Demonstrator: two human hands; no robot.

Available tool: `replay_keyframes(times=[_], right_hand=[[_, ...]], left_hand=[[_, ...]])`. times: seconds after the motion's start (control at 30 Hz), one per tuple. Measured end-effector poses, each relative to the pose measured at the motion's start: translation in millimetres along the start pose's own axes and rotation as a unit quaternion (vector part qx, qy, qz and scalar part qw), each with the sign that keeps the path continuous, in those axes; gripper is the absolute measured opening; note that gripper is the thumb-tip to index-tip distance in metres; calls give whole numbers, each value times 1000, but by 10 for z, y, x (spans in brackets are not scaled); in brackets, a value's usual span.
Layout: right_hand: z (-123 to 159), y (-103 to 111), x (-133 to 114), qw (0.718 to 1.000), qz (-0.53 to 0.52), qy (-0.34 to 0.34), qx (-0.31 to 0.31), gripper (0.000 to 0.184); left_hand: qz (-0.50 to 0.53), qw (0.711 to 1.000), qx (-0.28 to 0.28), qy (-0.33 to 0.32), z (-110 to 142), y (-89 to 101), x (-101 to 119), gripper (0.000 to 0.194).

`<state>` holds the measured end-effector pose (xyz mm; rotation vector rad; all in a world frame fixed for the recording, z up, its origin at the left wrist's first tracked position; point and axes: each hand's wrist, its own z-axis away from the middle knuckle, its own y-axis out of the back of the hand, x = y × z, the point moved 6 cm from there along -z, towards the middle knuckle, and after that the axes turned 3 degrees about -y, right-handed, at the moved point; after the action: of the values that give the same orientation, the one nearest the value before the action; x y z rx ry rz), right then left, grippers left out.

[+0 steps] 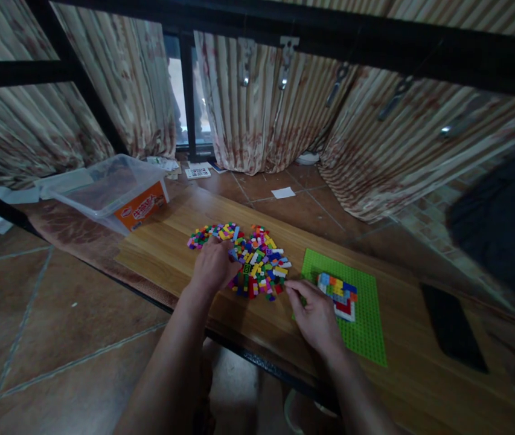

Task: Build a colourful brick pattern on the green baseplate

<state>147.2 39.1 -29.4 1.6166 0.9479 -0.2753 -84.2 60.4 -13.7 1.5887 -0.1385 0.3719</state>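
A heap of small toy building bricks (261, 257) in many colours lies on the wooden board. My left hand (214, 266) is over the heap's left side, palm down, its thumb apart from the curled fingers; bricks and the hand itself partly hide the fingertips. At the heap's right edge, my right hand (314, 311) has thumb and forefinger drawn together in a pinch. Whatever sits between those tips is too small to make out. Just beyond it, a green baseplate (366, 314) carries a block of joined bricks (339, 296) in blue, yellow, orange, red and white.
A clear plastic bin (103, 187) with an orange label stands at the board's left end. To the right lies a dark flat slab (454, 326) on the wooden board (243, 326). Black metal bars (284, 15) cross above, before striped curtains (266, 115).
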Motion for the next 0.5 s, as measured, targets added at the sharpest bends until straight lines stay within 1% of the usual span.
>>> replay_keyframes(times=[0.13, 0.33, 0.43, 0.5], right_hand=[[0, 10, 6, 1000, -4, 3, 4, 20], [5, 2, 13, 1000, -1, -6, -7, 20], [1, -3, 3, 1000, 1, -5, -5, 20], [-7, -7, -7, 1000, -2, -4, -2, 20]], left_hand=[[1, 1000, -1, 2, -5, 0, 1, 36], [49, 999, -1, 24, -37, -18, -46, 29], [69, 997, 13, 11, -43, -16, -13, 30], [78, 996, 42, -22, -31, 4, 79, 30]])
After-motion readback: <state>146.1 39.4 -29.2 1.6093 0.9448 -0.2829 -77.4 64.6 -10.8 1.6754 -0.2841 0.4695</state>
